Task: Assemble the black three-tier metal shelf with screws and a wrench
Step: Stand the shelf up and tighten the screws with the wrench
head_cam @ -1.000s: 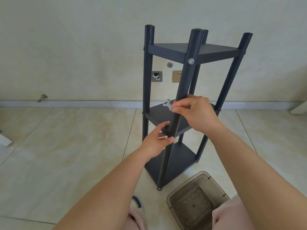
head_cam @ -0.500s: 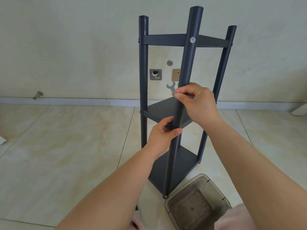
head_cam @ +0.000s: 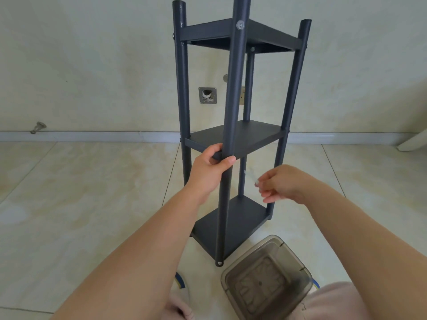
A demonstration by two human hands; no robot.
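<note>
Head view: tiled floor [head_cam: 69,192], cream wall [head_cam: 92,54]; hands grasp shelf [head_cam: 233,137], blurred wrench [head_cam: 250,176].

left hand [head_cam: 208,167]: fingers and thumb wrapped round the near post [head_cam: 231,112], arm stretched forward | right hand [head_cam: 283,183]: blurry, off the post, fingertips pinching a small pale wrench [head_cam: 250,176], arm bent in

Bin: a smoky see-through plastic bin [head_cam: 265,282] standing on the floor
Floor: pale tiles [head_cam: 69,192]
Wall: a square metal plate [head_cam: 207,95]
</note>
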